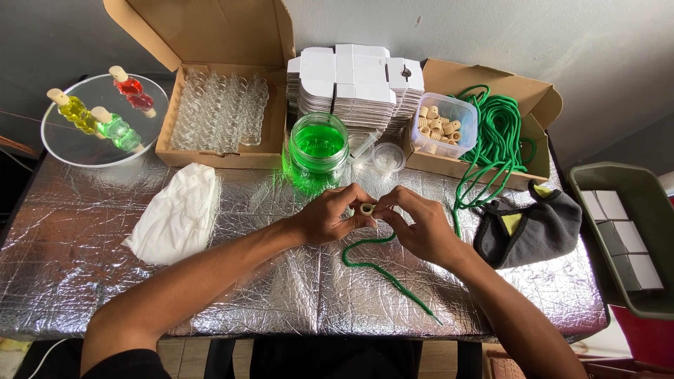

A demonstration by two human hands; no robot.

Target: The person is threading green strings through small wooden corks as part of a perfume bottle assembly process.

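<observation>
Fingers (351,203) of my left hand (326,216) and right hand (420,228) pinch one small wooden bead (366,208) between them, above the crinkled foil desk (281,295). One green cord (382,267) trails from it toward me. Beyond stand one jar of green liquid (318,149), one tub of beads (444,123), and three coloured bottles (105,112) on a round mirror (63,151).

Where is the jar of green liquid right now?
In the head view the jar of green liquid stands at table centre, just beyond the hands, between the cardboard box of small clear bottles and a small round clear lid.
</observation>
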